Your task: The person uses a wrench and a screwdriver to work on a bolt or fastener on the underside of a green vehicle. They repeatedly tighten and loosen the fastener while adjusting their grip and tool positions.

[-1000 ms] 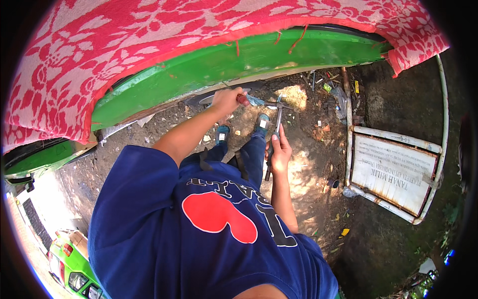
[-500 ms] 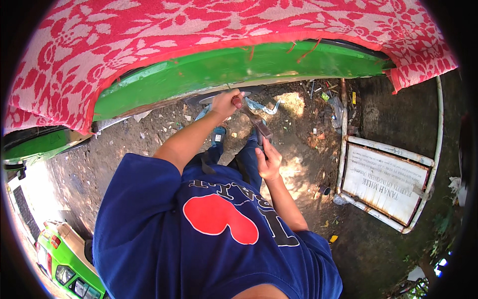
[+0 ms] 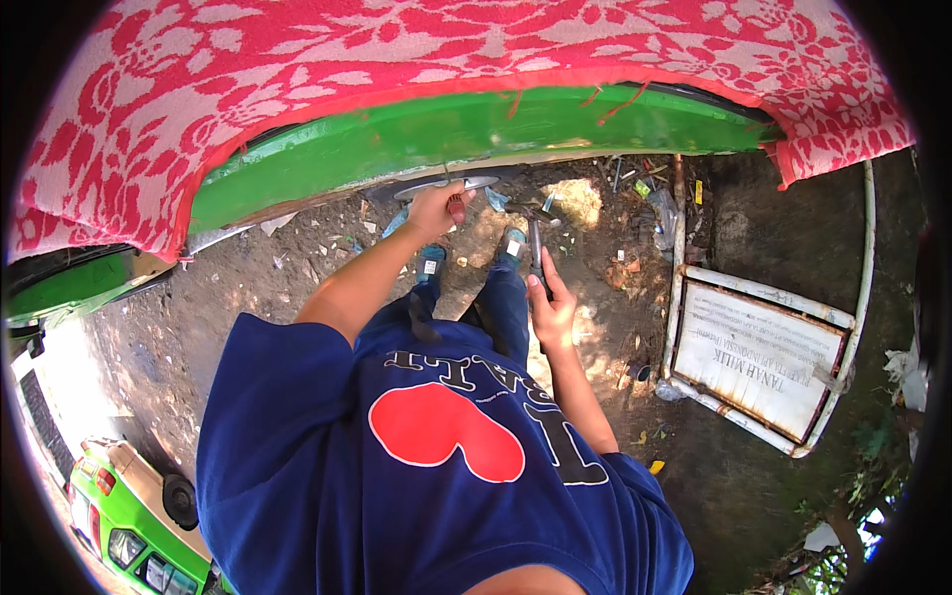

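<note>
My left hand (image 3: 432, 212) is closed around a tool with a red handle (image 3: 456, 208), probably a screwdriver or chisel. Its thin shaft points up to the lower edge of a green vehicle panel (image 3: 397, 144); whether the tip touches the metal I cannot tell. In my right hand (image 3: 554, 305) is a hammer (image 3: 535, 244), gripped by its dark handle. The hammer's head is to the right of the red handle, apart from it. Behind my left hand, low by the panel, part of a wheel (image 3: 480, 182) shows.
A red and pink floral cloth (image 3: 456, 45) drapes over the green vehicle. On the right lies a rusty white metal frame with a sign panel (image 3: 759, 352). Litter and a clear plastic bag (image 3: 664, 220) lie on the dirt ground. Another green vehicle (image 3: 139, 526) stands at lower left.
The hammer has swung away from the red handle, its head moving right and farther from my left hand. My right hand has shifted slightly right; my left hand keeps its hold near the panel.
</note>
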Motion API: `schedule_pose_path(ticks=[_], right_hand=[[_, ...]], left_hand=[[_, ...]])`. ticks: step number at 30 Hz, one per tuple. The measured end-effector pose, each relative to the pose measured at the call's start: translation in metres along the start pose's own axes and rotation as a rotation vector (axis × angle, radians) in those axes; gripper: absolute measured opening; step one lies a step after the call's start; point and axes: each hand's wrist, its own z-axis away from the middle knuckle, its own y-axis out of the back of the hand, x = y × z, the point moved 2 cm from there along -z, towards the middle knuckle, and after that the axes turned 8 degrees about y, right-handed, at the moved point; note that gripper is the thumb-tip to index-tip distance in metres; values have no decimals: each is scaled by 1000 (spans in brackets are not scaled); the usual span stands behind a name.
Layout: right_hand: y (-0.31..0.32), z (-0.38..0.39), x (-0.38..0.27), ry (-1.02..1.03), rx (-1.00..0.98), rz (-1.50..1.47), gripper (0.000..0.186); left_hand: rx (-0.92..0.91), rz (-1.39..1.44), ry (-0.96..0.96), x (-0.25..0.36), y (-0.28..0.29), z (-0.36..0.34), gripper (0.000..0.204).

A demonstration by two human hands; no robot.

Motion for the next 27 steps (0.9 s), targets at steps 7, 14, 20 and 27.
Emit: schedule_pose_path(ticks=[7,14,20,27], right_hand=[[7,-5,-5,32,39,9,50],[8,-6,-22,35,-23,51,51],[5,-13,-32,33,-85,52,50],[2,-22,-36,113,-102,152,49]], left_hand=[[17,93,-54,1,-7,-10,27],[79,106,-62,0,-8,-3,25],[98,95,-38,-5,-8,-7,26],[78,167,59,-3,-10,-17,30]])
